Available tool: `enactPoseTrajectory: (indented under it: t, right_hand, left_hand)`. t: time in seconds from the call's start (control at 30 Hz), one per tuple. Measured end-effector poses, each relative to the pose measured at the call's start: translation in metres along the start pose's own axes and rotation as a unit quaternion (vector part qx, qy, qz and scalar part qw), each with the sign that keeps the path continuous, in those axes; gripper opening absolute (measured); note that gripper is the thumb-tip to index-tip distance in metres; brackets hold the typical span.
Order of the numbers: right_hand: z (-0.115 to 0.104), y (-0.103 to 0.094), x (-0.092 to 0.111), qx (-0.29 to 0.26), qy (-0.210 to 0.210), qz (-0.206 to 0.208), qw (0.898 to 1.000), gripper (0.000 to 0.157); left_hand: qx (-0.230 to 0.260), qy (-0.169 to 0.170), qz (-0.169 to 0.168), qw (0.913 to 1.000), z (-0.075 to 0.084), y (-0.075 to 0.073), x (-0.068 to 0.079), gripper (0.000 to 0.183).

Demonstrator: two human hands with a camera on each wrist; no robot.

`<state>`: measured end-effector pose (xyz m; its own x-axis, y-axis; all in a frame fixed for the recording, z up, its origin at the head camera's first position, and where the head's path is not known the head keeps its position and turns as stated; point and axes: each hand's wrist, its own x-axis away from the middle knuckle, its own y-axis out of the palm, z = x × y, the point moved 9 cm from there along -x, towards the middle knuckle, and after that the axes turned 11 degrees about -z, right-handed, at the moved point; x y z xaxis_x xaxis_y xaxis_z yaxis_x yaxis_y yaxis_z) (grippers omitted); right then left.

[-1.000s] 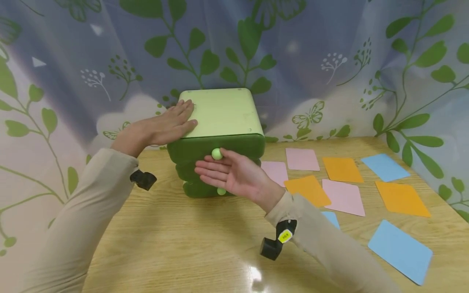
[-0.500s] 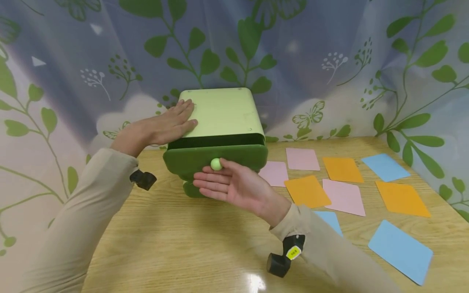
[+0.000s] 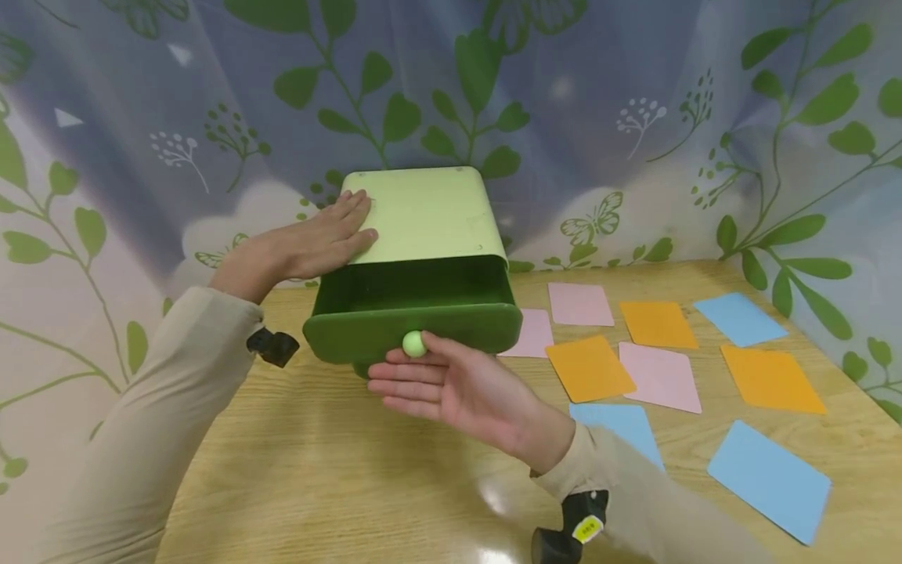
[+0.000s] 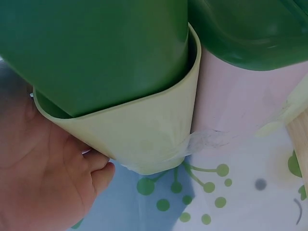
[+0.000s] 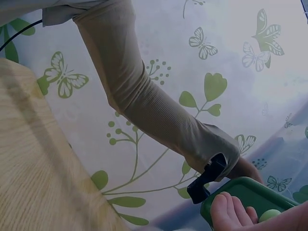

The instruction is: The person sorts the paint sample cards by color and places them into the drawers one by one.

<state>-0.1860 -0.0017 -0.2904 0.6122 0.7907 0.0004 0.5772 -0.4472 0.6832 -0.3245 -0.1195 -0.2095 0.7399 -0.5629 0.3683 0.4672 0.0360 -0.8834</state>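
A small chest of drawers with a pale green top and dark green drawers stands at the back of the table. My left hand rests flat on the top's left side; in the left wrist view that hand lies against the pale green casing. With thumb and index finger, my right hand pinches the round light green knob of the top drawer, its other fingers extended palm up. That drawer is pulled well out, and its visible inside is bare. The lower drawers are mostly hidden.
On the wooden table, several flat coloured cards lie to the right: pink, orange and blue. A leaf-patterned curtain hangs close behind the chest.
The top drawer has gone from closed to well out, sliding toward me with my right hand on its knob. My left hand has stayed on the chest's top.
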Motion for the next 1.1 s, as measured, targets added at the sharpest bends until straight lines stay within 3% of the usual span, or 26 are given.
enactPoseTrajectory:
  t: [0.53,1.1]
  right_hand:
    - [0.019,0.012,0.023,0.002,0.014,-0.008,1.000,0.049]
    - [0.031,0.006,0.025,0.005,0.019,-0.021,1.000,0.055]
  left_hand:
    - [0.002,0.004,0.004,1.0000,0.000,0.000,0.000,0.070]
    - [0.005,0.006,0.008,0.9999,0.000,0.001,0.001,0.070]
